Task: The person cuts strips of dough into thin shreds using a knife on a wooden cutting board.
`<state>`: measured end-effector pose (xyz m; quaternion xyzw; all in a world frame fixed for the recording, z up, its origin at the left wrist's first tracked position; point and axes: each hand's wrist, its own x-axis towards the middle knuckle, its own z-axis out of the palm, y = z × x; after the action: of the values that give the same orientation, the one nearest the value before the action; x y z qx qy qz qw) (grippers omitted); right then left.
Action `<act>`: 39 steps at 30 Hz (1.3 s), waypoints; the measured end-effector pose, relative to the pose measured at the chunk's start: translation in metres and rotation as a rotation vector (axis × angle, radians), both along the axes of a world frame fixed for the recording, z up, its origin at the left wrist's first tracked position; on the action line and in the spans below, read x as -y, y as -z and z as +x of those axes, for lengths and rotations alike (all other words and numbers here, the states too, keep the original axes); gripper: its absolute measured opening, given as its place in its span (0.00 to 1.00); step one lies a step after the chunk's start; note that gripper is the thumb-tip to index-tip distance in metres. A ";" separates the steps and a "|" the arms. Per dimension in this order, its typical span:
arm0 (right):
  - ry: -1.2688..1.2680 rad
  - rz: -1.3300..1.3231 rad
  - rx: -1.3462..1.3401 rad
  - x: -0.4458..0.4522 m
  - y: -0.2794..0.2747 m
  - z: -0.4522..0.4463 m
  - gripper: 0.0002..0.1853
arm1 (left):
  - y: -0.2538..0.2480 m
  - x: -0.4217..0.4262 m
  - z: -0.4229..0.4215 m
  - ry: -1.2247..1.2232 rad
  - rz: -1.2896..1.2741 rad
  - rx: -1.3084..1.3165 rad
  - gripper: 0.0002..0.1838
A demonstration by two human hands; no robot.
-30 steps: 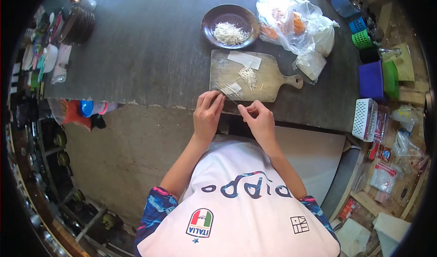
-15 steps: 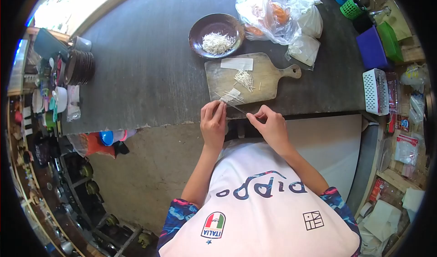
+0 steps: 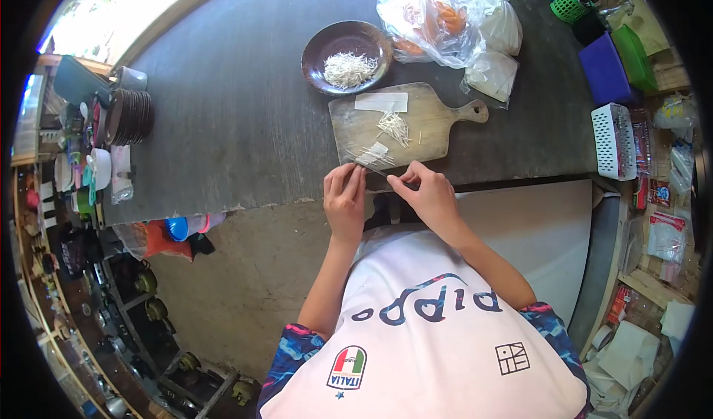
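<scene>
My left hand [image 3: 345, 205] has its fingers bunched together at the near left edge of the wooden cutting board [image 3: 431, 122]. What lies under its fingertips is hidden, beside thin white cut strips [image 3: 375, 154]. My right hand [image 3: 432, 202] pinches a thin dark knife [image 3: 379, 172], its blade slanting toward the left fingertips. Further up the board lie a loose pile of white sticks [image 3: 394, 128] and a flat white slab [image 3: 381, 102]. Behind the board, a dark round plate [image 3: 315, 61] holds a heap of fine white shreds [image 3: 349, 70].
A clear plastic bag [image 3: 416, 10] with orange items stands at the back, beside a white packet [image 3: 492, 76]. Stacked dark plates [image 3: 128, 113] sit at the table's left end. A white perforated basket [image 3: 614, 143] and a purple bin [image 3: 607, 70] line the right side.
My right hand has shifted slightly left and up toward my left hand, with the knife in it. The left hand stays at the board's edge. The whole view has shifted slightly.
</scene>
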<state>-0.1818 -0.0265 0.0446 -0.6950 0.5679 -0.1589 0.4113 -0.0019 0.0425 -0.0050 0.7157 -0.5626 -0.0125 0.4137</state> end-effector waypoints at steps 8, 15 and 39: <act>0.003 -0.018 -0.028 -0.005 -0.002 -0.006 0.21 | -0.003 0.000 0.003 0.028 -0.001 0.031 0.09; -0.005 -0.027 -0.055 -0.004 -0.003 -0.004 0.20 | -0.004 0.000 0.005 0.050 -0.006 0.048 0.10; -0.004 -0.027 -0.027 -0.005 0.000 -0.004 0.21 | 0.002 -0.002 0.004 0.028 -0.022 0.053 0.09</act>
<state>-0.1859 -0.0214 0.0442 -0.7038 0.5698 -0.1565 0.3944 0.0020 0.0443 -0.0071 0.7031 -0.5834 0.0069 0.4064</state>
